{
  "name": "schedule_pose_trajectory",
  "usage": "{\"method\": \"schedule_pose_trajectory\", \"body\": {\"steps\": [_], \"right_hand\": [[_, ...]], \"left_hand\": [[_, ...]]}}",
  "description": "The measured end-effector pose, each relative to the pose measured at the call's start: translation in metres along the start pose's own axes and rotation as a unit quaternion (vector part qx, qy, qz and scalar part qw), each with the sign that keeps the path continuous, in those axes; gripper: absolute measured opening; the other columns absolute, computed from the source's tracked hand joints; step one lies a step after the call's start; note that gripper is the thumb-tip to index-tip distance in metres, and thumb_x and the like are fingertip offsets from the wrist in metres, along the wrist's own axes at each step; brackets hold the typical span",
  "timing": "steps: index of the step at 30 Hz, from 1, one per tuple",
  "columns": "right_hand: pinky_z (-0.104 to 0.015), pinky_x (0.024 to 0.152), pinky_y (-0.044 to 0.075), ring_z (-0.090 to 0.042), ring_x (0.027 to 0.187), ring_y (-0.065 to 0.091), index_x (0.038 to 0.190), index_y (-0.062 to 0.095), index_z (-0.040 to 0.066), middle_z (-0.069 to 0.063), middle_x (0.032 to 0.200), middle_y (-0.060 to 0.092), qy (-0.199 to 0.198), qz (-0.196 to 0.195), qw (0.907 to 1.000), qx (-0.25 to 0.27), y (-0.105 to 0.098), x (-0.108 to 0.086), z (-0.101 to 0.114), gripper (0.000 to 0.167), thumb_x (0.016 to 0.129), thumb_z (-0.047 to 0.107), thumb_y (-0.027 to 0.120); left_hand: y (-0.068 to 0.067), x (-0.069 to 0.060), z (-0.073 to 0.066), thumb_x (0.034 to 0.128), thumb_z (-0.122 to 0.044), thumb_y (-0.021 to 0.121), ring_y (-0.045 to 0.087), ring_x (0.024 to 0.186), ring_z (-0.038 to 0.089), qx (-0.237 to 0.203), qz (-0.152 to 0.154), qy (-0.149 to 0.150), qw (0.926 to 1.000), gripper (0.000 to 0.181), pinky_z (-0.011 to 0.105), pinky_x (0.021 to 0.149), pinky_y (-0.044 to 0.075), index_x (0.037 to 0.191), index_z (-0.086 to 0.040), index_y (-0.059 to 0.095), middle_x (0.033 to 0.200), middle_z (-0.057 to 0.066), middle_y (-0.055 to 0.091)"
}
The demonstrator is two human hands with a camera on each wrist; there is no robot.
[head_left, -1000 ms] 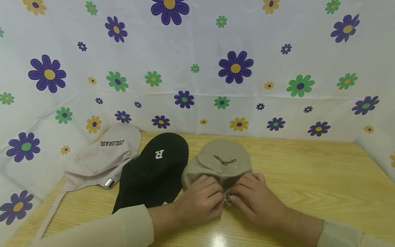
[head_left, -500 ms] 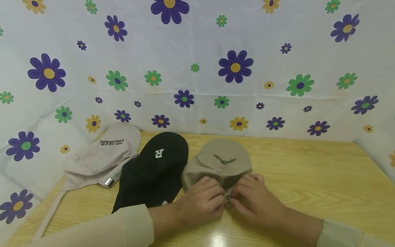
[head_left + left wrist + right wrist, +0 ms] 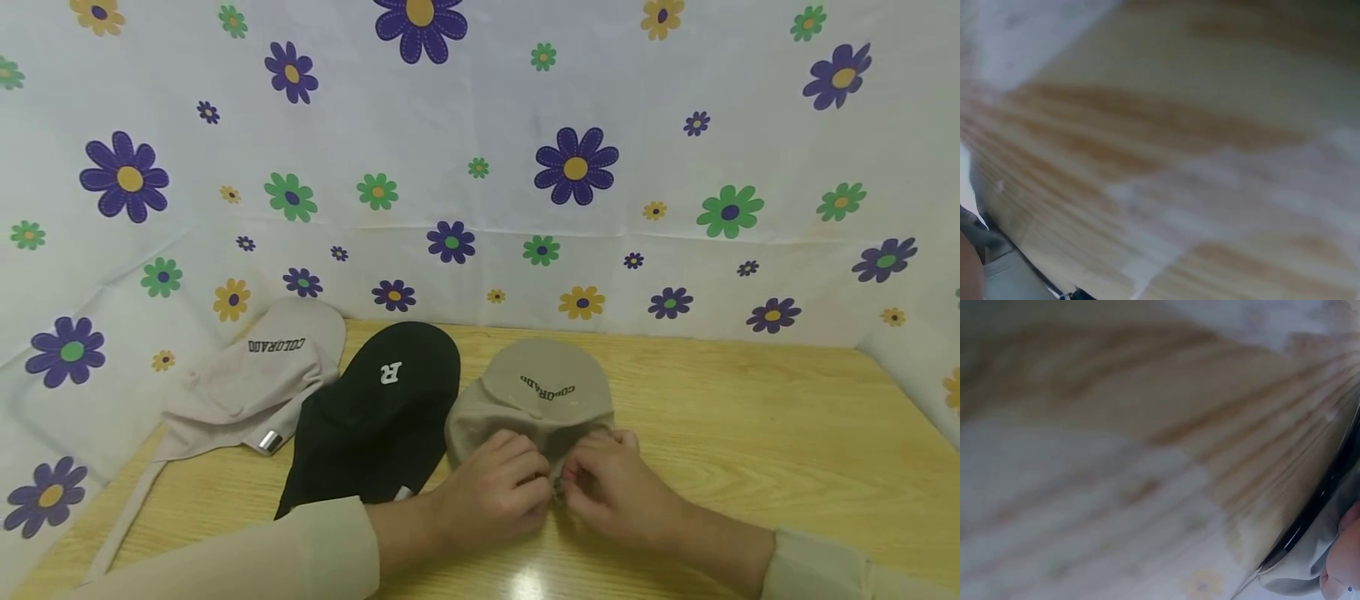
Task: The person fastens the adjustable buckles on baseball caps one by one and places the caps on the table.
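Note:
A tan cap (image 3: pixel 543 371) with "COLORADO" lettering lies upside down to the view, its brim toward the back. At its near edge the left hand (image 3: pixel 495 492) grips the fabric with curled fingers. Close on its right, the right hand (image 3: pixel 630 496) pinches the cap's near edge, thumb and forefinger bent round beside a small metal buckle (image 3: pixel 557 487). The fingers hide most of the strap. In the right wrist view, part of a hand (image 3: pixel 1342 559) shows beside greyish fabric (image 3: pixel 1300 569); the left wrist view has similar fabric (image 3: pixel 1016 278) at its lower left.
A black cap (image 3: pixel 367 417) with a white R lies left of the tan one, partly behind the left forearm. Farther left is a pale pink cap (image 3: pixel 258 375) with its long strap hanging toward the front. A flowered cloth (image 3: pixel 480 108) stands behind the wooden table (image 3: pixel 750 417).
The right thumb and forefinger have shifted slightly round the buckle, leaving less of it in sight. The left hand keeps its grip. The caps lie as before; the head view has moved a little.

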State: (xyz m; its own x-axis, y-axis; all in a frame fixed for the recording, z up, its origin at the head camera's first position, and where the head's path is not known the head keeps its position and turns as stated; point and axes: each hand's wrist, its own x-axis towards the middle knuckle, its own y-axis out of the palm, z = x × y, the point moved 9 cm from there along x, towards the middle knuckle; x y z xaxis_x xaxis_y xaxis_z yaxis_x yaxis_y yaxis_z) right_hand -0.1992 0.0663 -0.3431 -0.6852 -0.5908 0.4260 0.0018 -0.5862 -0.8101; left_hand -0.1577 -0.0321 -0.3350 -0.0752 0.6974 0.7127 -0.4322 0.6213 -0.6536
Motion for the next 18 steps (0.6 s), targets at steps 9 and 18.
{"method": "schedule_pose_trajectory", "body": {"steps": [9,18], "right_hand": [[-0.033,0.080,0.025,0.003,0.076,0.043,0.076,0.055,0.025,0.019,0.077,0.048,-0.054,-0.060,0.9964,-0.028,-0.004,-0.002,0.011,0.023,0.074,0.007,0.069],[-0.032,0.080,0.024,0.002,0.074,0.041,0.073,0.052,0.024,0.017,0.075,0.046,-0.080,-0.072,0.9924,-0.059,-0.002,-0.001,0.021,0.021,0.070,0.009,0.067]], "left_hand": [[0.004,0.000,0.008,0.0819,-0.032,0.070,0.058,0.092,0.015,0.045,0.031,-0.072,0.9959,0.018,0.032,0.084,0.042,0.091,-0.016,0.073,0.095,-0.005,0.066],[0.001,0.001,0.005,0.0735,-0.026,0.070,0.058,0.088,0.014,0.023,0.017,-0.059,0.9978,0.017,0.029,0.083,0.044,0.086,-0.015,0.071,0.091,-0.004,0.063]]}}
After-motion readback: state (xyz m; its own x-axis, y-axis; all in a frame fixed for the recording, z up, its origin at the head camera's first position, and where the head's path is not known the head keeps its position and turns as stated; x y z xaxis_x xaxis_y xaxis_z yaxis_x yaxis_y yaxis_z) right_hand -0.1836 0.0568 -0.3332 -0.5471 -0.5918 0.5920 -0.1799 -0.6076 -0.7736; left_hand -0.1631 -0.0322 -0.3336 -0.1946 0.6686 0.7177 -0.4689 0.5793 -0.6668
